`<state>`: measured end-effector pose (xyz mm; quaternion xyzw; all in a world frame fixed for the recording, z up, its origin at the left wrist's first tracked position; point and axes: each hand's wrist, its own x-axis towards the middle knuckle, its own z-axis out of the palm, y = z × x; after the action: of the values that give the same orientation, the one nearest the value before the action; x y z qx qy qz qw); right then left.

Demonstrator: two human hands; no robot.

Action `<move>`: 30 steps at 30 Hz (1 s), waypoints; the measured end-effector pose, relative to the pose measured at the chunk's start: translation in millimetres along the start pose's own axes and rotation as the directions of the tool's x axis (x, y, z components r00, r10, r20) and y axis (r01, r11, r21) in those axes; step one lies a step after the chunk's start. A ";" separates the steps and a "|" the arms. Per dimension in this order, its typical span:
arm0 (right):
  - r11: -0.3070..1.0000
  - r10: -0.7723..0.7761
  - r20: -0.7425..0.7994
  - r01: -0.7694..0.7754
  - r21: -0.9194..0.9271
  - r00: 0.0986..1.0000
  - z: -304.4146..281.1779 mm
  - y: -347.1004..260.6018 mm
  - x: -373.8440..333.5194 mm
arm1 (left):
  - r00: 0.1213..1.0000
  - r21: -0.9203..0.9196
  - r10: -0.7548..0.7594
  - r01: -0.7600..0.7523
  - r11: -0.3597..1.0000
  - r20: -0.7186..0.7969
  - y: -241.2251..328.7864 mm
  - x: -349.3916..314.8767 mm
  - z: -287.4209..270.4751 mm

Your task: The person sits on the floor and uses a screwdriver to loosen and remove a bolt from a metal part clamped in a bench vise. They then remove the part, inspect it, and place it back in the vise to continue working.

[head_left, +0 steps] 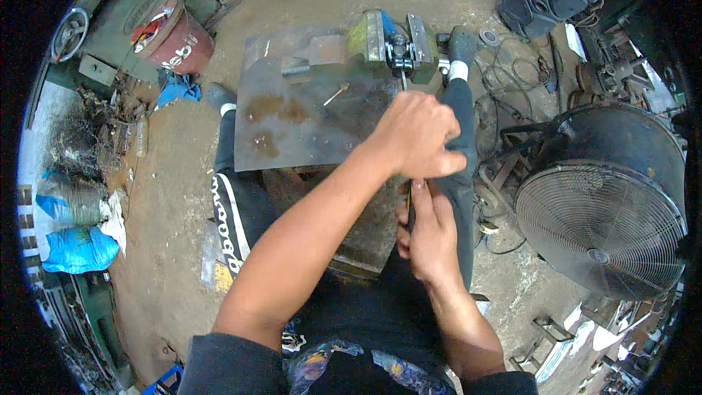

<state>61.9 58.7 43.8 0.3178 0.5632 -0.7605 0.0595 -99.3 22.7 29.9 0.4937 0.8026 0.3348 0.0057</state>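
My right hand is closed around a slim dark tool handle with a yellow edge, thumb laid along the top, at a point between my knees and short of the surface. My left hand is directly ahead of it, fingers curled under and thumb pointing to the right. The palm side is hidden from above, so I cannot tell whether these fingers are closed on anything.

A thin metal rod shows beyond my left knuckles, directed at the vise; it is roughly in line with the handle, but the join, if any, is covered by my left hand. A dark metal part is located between the vise jaws, near the far end of the rod.

The vise stands at the far right of the surface, a metal sheet marked with brown stains. A small pale-handled tool and a short grey metal piece lie on the sheet, left of the vise. On the floor, a reddish bucket stands to the left and a large drum fan to the right.
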 end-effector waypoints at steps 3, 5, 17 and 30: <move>0.999 -0.019 -0.009 0.019 -0.029 1.000 -0.4 1.8 1.1 | 1.000 0.000 0.009 -0.009 1.000 -0.010 -1.2 -0.5 0.4; 0.997 0.075 -0.013 -0.075 -0.027 0.997 0.0 2.9 1.7 | 0.995 -0.018 0.017 -0.016 1.000 0.096 -1.4 -1.3 0.5; 0.997 -0.060 0.025 0.059 0.041 0.998 2.2 -5.1 0.9 | 0.999 -0.019 -0.028 0.027 0.999 -0.037 -2.3 1.7 -3.1; 0.995 0.076 -0.016 -0.075 0.059 0.997 6.1 -7.2 -2.2 | 0.999 -0.046 0.026 -0.027 0.999 -0.027 -4.6 -1.4 -1.6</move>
<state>57.9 55.2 52.0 0.3473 0.5291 -0.7707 0.0737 -102.8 19.4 28.2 0.4995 0.7880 0.3600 0.0023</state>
